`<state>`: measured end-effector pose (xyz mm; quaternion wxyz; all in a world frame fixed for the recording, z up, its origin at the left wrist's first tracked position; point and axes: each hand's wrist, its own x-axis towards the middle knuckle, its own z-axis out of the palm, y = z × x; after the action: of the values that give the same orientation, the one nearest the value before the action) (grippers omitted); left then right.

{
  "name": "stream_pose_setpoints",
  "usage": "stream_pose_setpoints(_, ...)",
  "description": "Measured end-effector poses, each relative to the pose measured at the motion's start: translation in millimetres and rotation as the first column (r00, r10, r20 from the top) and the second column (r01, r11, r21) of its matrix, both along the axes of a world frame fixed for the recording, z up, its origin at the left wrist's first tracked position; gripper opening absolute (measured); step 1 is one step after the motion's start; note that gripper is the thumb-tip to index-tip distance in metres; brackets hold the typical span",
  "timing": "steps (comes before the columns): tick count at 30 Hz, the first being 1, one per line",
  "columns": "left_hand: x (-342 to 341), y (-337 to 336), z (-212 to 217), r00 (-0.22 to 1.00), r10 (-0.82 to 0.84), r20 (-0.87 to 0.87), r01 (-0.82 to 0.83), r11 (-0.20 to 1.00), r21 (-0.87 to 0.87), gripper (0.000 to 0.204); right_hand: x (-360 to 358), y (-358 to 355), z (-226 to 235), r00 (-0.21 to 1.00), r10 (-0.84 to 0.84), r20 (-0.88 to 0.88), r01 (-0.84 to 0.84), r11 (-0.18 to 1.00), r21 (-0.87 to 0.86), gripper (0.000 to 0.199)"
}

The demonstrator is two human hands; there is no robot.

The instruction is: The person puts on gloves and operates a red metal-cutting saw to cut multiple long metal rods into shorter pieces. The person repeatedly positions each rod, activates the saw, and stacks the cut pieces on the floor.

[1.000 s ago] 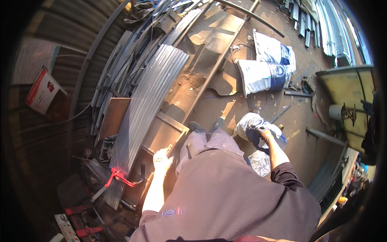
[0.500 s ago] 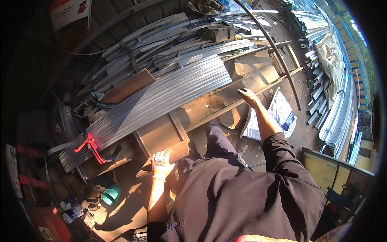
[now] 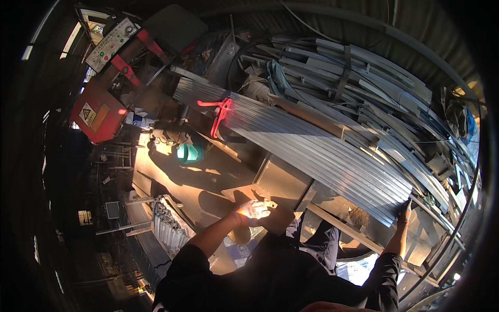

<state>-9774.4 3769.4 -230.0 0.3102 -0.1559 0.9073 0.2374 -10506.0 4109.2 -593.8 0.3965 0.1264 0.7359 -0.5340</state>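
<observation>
My left hand [image 3: 253, 209], in a pale glove with print on it, is beside the brown metal box frame [image 3: 282, 176]. Its fingers are curled, with a small yellowish piece at their tips that I cannot make out. My right hand [image 3: 404, 214] is stretched out to the right, at the near right end of a row of long silvery metal tubes [image 3: 312, 151]. Its dark-tipped fingers lie straight against the tube ends, partly in shadow. The tubes lie side by side across the brown metal bench. A red clamp-like lever [image 3: 221, 115] sits over their far left end.
Behind the tubes is a heap of loose metal profiles [image 3: 364, 78]. At left stand a red machine housing [image 3: 99, 112] and a control panel [image 3: 112, 44] with buttons. A green bucket [image 3: 189, 153] is on the floor; bundled tubes [image 3: 169, 231] are lower left. A white sack [image 3: 358, 269] lies under the bench.
My view has swung left, bringing the machine and control panel in. My right hand has moved from the bench edge to the tube ends. My left hand has curled near the box frame.
</observation>
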Motion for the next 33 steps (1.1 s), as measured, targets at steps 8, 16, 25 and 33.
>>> stream_pose_setpoints(8, -9.2, -8.8, 12.0, 0.985, 0.045, -0.164, -0.042, 0.999, 0.023, 0.025, 12.1, -24.2, 13.3, 0.971, -0.210, 0.111, 0.223, 0.967, -0.122, 0.054)
stream_pose_setpoints(16, 4.6, -7.1, -0.5, 0.984, 0.018, -0.178, -0.016, 1.000, 0.013, 0.029, 22.7, -44.1, 41.2, 0.939, -0.328, 0.100, 0.334, 0.941, -0.051, 0.043)
stream_pose_setpoints(25, 6.0, -3.7, -4.5, 0.951, 0.067, -0.300, -0.075, 0.997, -0.014, 0.014, 20.3, -36.1, 30.1, 0.947, -0.300, 0.113, 0.306, 0.951, -0.034, 0.041)
stream_pose_setpoints(33, 17.7, 6.0, -25.1, 0.894, 0.170, -0.414, -0.196, 0.980, -0.021, 0.018, 17.8, -36.8, 33.4, 0.946, -0.307, 0.106, 0.310, 0.951, -0.012, 0.046)
